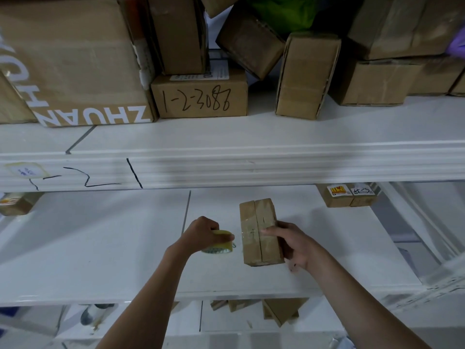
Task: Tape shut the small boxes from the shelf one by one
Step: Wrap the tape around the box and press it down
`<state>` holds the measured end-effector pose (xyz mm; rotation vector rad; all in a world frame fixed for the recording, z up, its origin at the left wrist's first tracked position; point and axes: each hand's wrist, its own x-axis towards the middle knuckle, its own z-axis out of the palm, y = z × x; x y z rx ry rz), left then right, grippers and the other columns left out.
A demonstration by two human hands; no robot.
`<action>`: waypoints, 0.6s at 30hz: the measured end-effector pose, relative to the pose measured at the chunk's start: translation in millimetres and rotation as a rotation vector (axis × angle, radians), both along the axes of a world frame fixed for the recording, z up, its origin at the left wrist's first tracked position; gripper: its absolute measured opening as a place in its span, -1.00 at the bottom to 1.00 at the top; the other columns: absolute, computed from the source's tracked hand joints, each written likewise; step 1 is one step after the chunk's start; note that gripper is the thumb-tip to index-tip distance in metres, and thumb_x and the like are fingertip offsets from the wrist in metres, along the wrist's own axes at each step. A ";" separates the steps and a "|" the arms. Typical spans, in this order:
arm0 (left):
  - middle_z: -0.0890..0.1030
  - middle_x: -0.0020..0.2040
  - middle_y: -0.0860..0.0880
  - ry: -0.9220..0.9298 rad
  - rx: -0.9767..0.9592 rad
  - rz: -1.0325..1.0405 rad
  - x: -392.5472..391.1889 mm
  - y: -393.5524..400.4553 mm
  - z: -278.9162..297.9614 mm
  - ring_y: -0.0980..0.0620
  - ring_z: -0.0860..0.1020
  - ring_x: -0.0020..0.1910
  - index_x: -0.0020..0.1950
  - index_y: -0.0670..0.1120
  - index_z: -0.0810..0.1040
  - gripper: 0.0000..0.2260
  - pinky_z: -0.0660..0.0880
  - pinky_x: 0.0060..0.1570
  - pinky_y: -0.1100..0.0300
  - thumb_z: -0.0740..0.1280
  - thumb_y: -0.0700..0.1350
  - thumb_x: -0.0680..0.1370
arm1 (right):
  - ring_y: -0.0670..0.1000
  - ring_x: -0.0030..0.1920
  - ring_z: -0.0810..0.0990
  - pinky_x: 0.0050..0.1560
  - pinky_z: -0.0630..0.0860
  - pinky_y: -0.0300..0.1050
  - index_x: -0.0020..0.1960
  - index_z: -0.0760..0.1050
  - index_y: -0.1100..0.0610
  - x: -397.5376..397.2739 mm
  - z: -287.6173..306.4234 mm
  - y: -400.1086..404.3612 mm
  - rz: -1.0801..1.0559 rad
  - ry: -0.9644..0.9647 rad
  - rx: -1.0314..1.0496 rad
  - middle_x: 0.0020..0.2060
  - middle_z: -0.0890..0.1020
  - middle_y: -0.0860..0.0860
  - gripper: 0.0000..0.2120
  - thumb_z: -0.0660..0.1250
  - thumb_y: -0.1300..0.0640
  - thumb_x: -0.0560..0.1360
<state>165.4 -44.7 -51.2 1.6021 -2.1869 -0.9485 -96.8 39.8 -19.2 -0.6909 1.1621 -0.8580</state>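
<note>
On the middle shelf [100, 248], left hand [201, 235] grips a tape roll [221, 244]; right hand [293, 244] fingers clasp the small box [260, 233].

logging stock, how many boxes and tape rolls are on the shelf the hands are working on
boxes: 3 (middle box, left box, back-right box)
tape roll: 1
total: 4
</note>
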 end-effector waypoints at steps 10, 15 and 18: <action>0.28 -0.49 0.06 0.111 0.062 -0.025 -10.7 3.7 5.0 0.14 0.24 -0.49 -0.50 -0.04 0.37 -0.47 0.20 -0.43 0.29 0.49 0.33 0.32 | 0.21 0.28 0.60 0.10 0.62 0.12 0.33 0.57 0.17 9.9 -3.1 6.2 0.043 -0.262 0.007 0.27 0.61 0.19 -0.56 0.44 0.00 0.51; 0.48 -0.46 0.09 0.053 0.065 -0.011 -7.0 4.4 6.1 0.20 0.45 -0.44 -0.42 0.00 0.55 -0.58 0.35 -0.41 0.32 0.50 0.33 0.32 | 0.19 0.24 0.63 0.08 0.64 0.12 0.35 0.52 0.21 13.5 -8.3 3.1 0.002 -0.209 0.039 0.24 0.64 0.18 -0.59 0.35 0.03 0.57; 0.40 -0.50 0.10 0.077 0.084 0.012 -9.1 6.2 6.1 0.16 0.39 -0.47 -0.48 -0.01 0.47 -0.53 0.32 -0.39 0.27 0.54 0.31 0.31 | 0.16 0.16 0.67 0.03 0.65 0.09 0.32 0.52 0.25 15.4 -14.3 -1.4 -0.108 -0.114 0.040 0.18 0.67 0.18 -0.65 0.33 0.11 0.60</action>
